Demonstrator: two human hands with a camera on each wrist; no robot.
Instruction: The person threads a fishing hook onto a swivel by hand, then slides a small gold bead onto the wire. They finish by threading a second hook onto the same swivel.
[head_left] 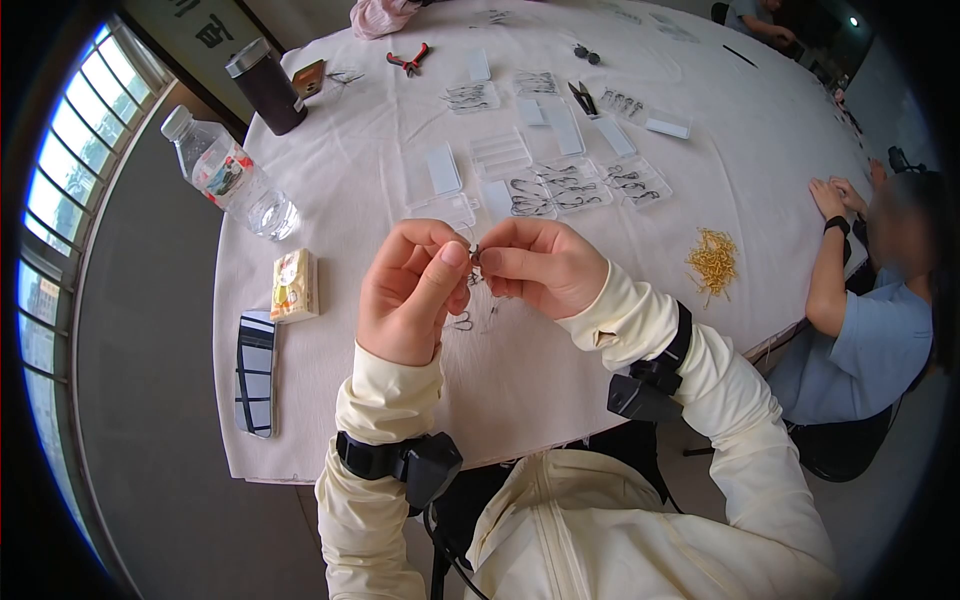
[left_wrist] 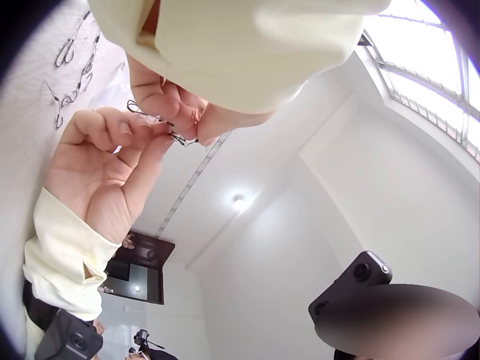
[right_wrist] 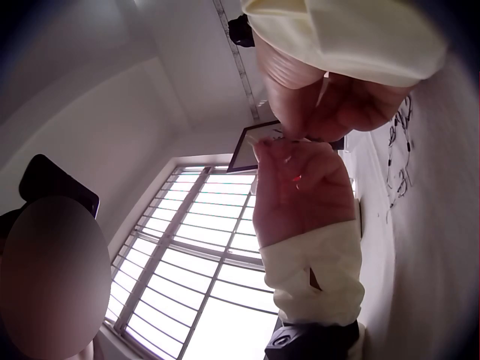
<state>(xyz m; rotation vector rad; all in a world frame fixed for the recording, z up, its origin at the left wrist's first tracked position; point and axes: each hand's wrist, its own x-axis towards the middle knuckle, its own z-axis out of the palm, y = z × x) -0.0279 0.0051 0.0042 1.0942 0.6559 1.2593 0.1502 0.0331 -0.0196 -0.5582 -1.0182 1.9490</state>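
Observation:
Both hands meet over the near part of the white-clothed table, pinching small dark fishing hooks [left_wrist: 180, 139] between their fingertips. My left hand [head_left: 408, 290] holds one side with thumb and curled fingers. From the other side my right hand [head_left: 552, 265] pinches with thumb and forefinger. A dark wire loop [left_wrist: 136, 108] sticks out beside the fingers in the left wrist view. Fingers hide most of the held piece. More loose hooks [head_left: 462, 322] lie on the cloth just below the hands, seen as a string of dark hooks [right_wrist: 400, 142] in the right wrist view.
Beyond the hands stand clear boxes of hooks [head_left: 560, 185]. A gold pile of small pieces [head_left: 712, 262] lies right. At left are a water bottle [head_left: 235, 175], tissue pack [head_left: 295, 285] and phone [head_left: 257, 372]. Pliers [head_left: 408, 61] and snips [head_left: 582, 98] lie farther back; a person [head_left: 860, 310] sits right.

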